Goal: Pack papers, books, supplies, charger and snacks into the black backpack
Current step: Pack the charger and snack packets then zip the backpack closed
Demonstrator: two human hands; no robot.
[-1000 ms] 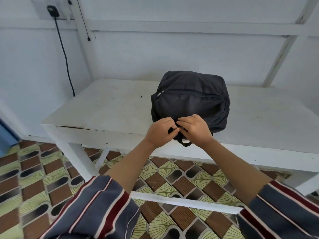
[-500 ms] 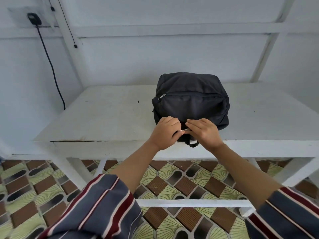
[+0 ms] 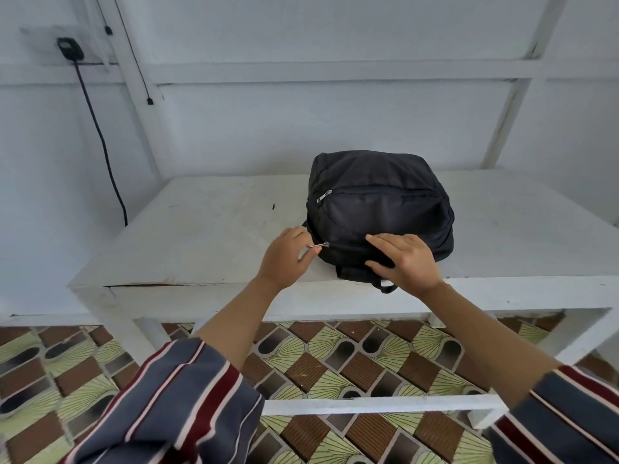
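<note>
Plausibly nearly packed, the black backpack lies mid-frame on the white table; the left hand pinches its zipper pull, and the right hand steadies it, fingers spread. Papers, books and snacks are unseen, perhaps inside; the wall plug, upper left, may be the charger, not yet packed.

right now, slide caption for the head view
Left hand pinches the zipper pull of the black backpack on the white table; right hand presses it.

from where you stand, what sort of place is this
Probably a plain room in a home: a white painted table against white board walls, a black plug with its cable at a wall socket, and patterned floor tiles underfoot.
</note>
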